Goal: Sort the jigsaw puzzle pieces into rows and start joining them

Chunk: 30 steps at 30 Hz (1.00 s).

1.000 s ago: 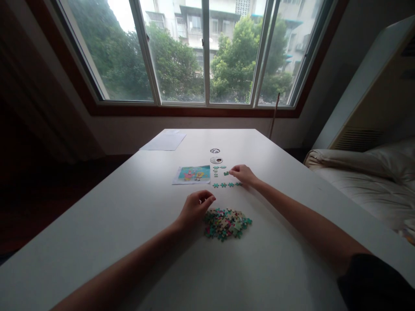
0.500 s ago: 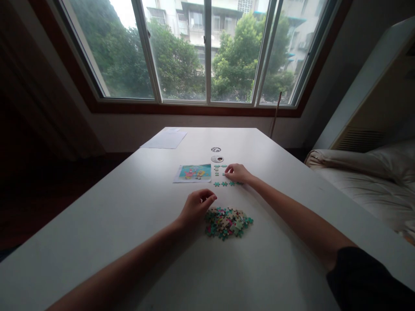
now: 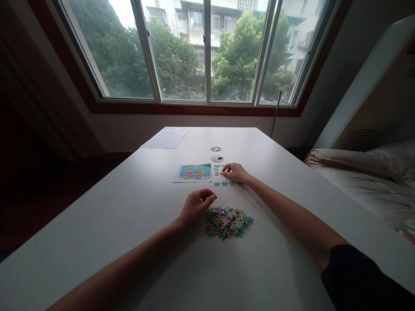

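Note:
My right hand reaches over the small laid-out puzzle pieces, its fingertips pinching a pale teal puzzle piece low over the table. Two more pieces lie just left of those fingertips. My left hand rests at the left edge of a heap of loose puzzle pieces, mostly teal and beige. Its fingers are curled with thumb and forefinger close together; whether anything sits between them is too small to tell. A printed picture sheet with cartoon figures on teal lies left of the laid-out pieces.
Everything lies on a long white table. Beyond the pieces are two oval stickers or discs. White papers lie at the far left corner. A window is behind the table; a cream sofa stands at the right.
My right hand has shifted slightly left with the puzzle piece, closer to the column of pieces beside the picture. My left hand stays where it was.

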{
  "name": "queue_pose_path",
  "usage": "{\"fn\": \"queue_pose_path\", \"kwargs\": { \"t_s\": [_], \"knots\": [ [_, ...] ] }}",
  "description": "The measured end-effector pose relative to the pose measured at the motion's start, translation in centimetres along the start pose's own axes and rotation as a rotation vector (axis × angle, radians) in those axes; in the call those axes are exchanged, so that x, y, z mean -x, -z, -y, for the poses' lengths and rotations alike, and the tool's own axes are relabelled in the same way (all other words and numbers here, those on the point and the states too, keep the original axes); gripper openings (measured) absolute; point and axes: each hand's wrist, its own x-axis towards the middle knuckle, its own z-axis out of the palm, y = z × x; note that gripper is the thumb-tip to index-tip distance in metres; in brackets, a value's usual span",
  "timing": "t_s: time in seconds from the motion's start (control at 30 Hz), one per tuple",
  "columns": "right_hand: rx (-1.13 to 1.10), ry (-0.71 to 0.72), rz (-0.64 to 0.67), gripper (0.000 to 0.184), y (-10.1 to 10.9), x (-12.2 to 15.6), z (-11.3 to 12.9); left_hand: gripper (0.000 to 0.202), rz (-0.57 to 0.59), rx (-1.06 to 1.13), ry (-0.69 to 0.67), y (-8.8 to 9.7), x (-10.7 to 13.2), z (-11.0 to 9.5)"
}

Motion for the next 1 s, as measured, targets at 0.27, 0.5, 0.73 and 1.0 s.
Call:
{"fn": "queue_pose_path", "kwargs": {
  "t_s": [0.27,0.5,0.73,1.0],
  "knots": [
    [-0.102,0.104,0.006,0.02,2.1,3.1,1.1,0.025,0.01,-0.003,-0.005,0.1,0.0,-0.1],
    [-0.308,0.33,0.281,0.018,4.7,9.9,1.3,0.024,0.005,-0.016,-0.004,-0.2,-0.1,-0.3],
    [-0.321,0.314,0.18,0.021,3.0,13.0,2.0,0.023,0.008,-0.068,-0.031,-0.3,0.1,-0.5],
    [-0.331,0.24,0.066,0.019,2.3,13.1,2.4,0.019,0.033,-0.11,-0.074,-0.3,0.2,-0.8]
  ]
}}
